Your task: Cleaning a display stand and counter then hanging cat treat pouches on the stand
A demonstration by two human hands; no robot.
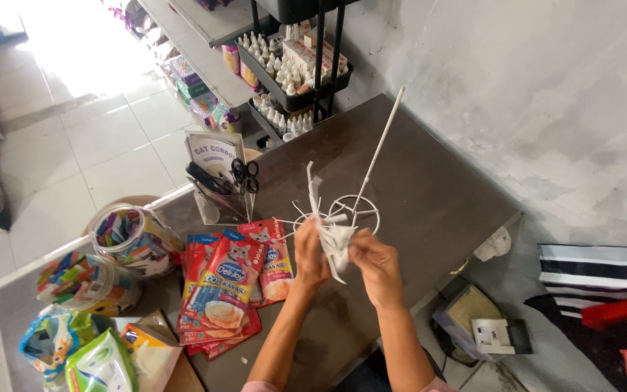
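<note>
Both hands meet above the dark desk (429,196): the left hand (311,254) and right hand (375,265) each pinch a crumpled white wrapper (337,239) between them, just in front of a white wire stand (353,207) with a tall rod. Red pouches (234,283) lie left of the hands, near two jars (128,236) and a scissors holder (223,192)

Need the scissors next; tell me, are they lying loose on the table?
No, the scissors stand upright in the clear holder with pens.
</note>
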